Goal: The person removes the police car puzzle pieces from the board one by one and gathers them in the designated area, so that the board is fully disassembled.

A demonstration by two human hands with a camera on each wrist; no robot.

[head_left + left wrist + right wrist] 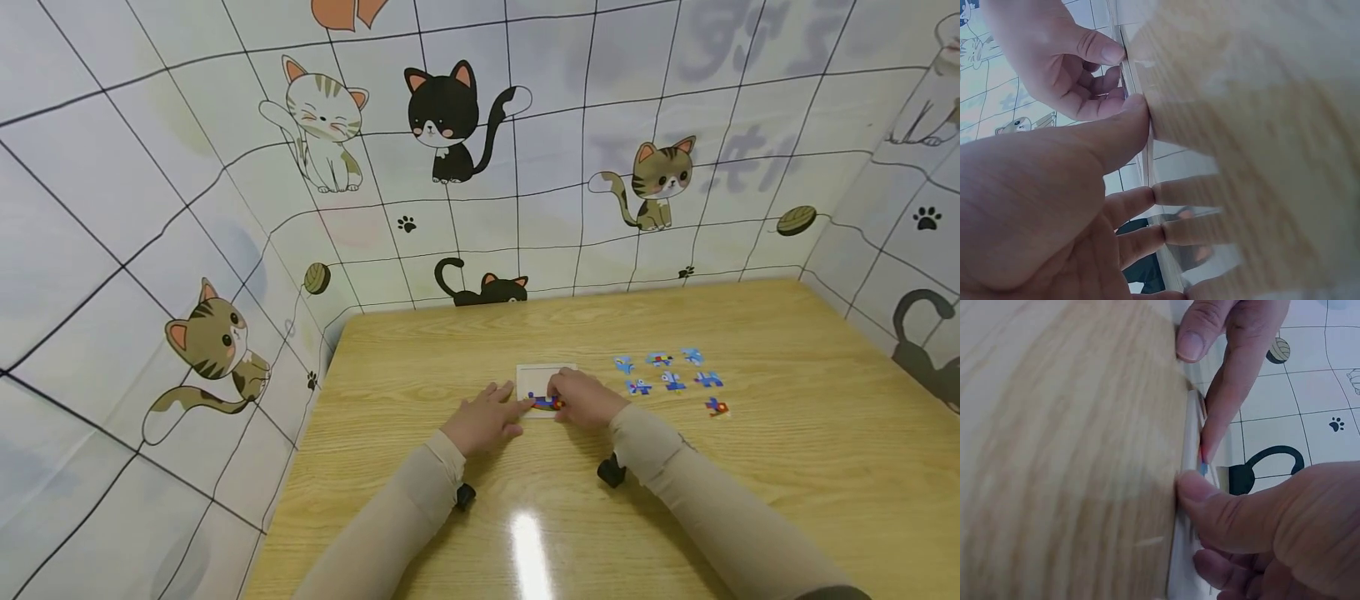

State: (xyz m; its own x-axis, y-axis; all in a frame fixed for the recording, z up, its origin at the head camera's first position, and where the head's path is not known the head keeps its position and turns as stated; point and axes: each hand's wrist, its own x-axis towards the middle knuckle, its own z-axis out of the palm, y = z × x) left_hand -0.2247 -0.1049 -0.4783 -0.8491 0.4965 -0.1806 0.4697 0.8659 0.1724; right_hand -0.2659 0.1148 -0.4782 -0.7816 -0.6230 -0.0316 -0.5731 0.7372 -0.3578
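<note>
A shallow white puzzle tray (pixel 528 371) lies on the table, with joined blue, red and yellow jigsaw pieces (pixel 543 402) along its near side. My left hand (pixel 483 421) rests at the tray's left with fingers spread, its index fingertip touching the joined pieces. At the tray's right, my right hand (pixel 585 398) has its fingers curled and pinches a jigsaw piece at the right end of that row. The thumb (pixel 1200 490) lies at the tray's near rim in the right wrist view. The pinched piece is mostly hidden by the fingers.
Several loose blue jigsaw pieces (pixel 673 382) lie in rows to the right of the tray. A red and blue piece (pixel 717 407) sits nearest me among them. A cat-patterned wall covering (pixel 555 208) borders the wooden table (pixel 420 358) behind and at both sides.
</note>
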